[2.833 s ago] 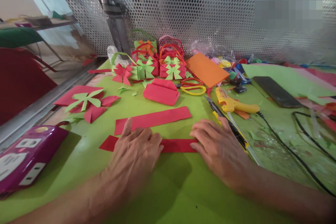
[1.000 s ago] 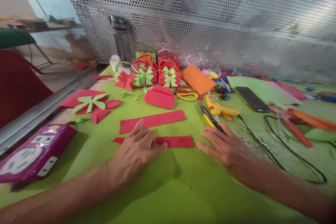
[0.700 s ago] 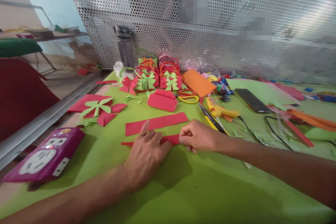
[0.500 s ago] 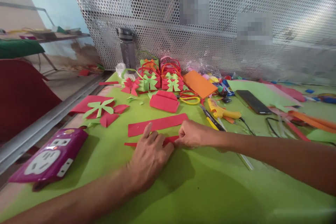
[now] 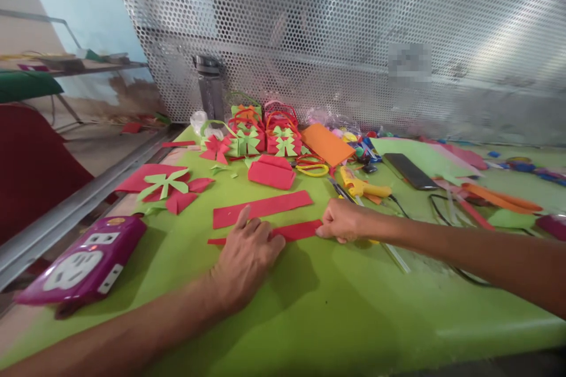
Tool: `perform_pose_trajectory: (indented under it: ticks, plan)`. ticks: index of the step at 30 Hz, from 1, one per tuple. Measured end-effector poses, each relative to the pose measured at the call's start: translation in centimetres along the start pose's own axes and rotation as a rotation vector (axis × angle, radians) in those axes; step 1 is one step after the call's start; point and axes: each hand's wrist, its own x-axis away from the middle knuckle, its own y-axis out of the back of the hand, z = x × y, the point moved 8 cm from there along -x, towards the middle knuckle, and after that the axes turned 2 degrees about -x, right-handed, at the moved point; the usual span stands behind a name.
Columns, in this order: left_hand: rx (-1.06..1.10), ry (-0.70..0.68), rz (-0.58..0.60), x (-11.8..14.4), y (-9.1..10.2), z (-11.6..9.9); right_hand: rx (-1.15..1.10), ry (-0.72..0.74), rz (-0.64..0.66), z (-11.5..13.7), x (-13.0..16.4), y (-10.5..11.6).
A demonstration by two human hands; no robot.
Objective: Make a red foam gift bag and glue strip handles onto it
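Note:
A narrow red paper strip [image 5: 297, 231] lies folded lengthwise on the green table [image 5: 336, 318]. My left hand [image 5: 245, 256] presses flat on the strip's left part, fingers spread. My right hand [image 5: 340, 221] pinches the strip's right end between thumb and fingers. A wider red strip [image 5: 262, 208] lies just beyond the hands, untouched.
A purple power strip [image 5: 84, 259] sits at the left. Behind are small paper baskets with bows [image 5: 260, 135], a folded red piece [image 5: 271, 172], scissors [image 5: 312, 165], a yellow glue gun [image 5: 362, 185] with cable, a knife, a phone [image 5: 409, 169], orange paper [image 5: 326, 144] and a perforated metal screen [image 5: 354, 41].
My right hand came in from the table, took the strip's right end, then slid rightwards along it. My left hand stayed pressing on the strip. The camera view rose and shifted slightly.

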Motion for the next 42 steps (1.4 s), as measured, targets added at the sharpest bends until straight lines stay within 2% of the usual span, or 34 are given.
perform_pose_trajectory:
  ticks: [5,8,12,14,16,22,30,34,37,42]
  plan:
    - [0.061,0.028,0.033,0.2,-0.2,0.3,0.0,-0.043,-0.022,-0.7,0.8,0.1]
    - [0.08,0.037,0.022,0.3,0.3,0.3,0.029,-0.014,-0.105,-0.6,1.4,1.1]
    - [0.116,0.019,-0.022,0.0,0.9,0.0,0.06,0.151,-0.31,1.7,2.8,3.2]
    - [0.131,0.021,-0.059,-0.3,1.1,-0.1,0.046,0.278,-0.348,3.5,3.2,3.3]
    - [0.138,0.035,-0.082,-0.6,1.0,-0.1,0.036,0.4,-0.351,5.2,3.0,2.7]
    - [0.21,0.084,-0.064,-1.0,0.7,0.3,0.031,0.492,-0.268,6.1,0.5,0.0]
    - [0.254,0.072,-0.1,-1.0,0.7,0.2,-0.01,0.495,-0.244,6.1,-0.2,-0.9]
    - [0.26,0.08,-0.028,-1.1,0.6,0.4,0.0,0.46,-0.261,5.8,-0.3,-0.9]
    - [0.172,0.143,0.084,-0.7,1.1,1.9,-0.002,0.445,-0.256,5.6,-0.5,-1.0]
    - [0.123,0.266,0.158,1.2,2.9,5.6,-0.034,0.465,-0.254,5.6,-0.4,-1.1]
